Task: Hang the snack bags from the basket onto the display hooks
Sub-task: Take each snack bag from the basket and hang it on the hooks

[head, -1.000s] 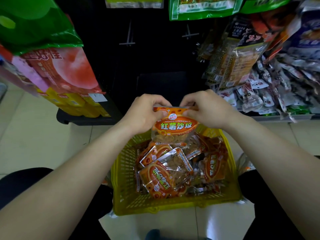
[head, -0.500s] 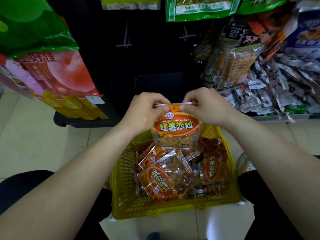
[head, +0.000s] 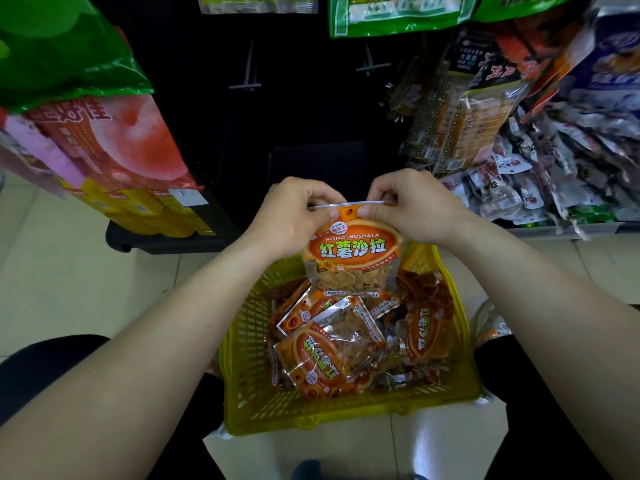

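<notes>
An orange snack bag (head: 351,258) with a clear window hangs upright above the yellow basket (head: 249,403). My left hand (head: 291,216) pinches its top left corner and my right hand (head: 412,202) pinches the top right corner, on either side of the hang hole. Several more orange snack bags (head: 325,355) lie piled in the basket on the floor. Two empty display hooks (head: 246,72) (head: 371,62) stick out of the dark panel above my hands.
Green and red bags (head: 104,133) hang at the left over yellow boxes (head: 138,209). Packed snack bags (head: 460,116) and a heap of small packets (head: 554,174) fill the right. Green bags (head: 398,12) hang at the top. My knees flank the basket.
The bag has been lifted out of the basket and turned upright, its top edge now stretched flat between my two hands.
</notes>
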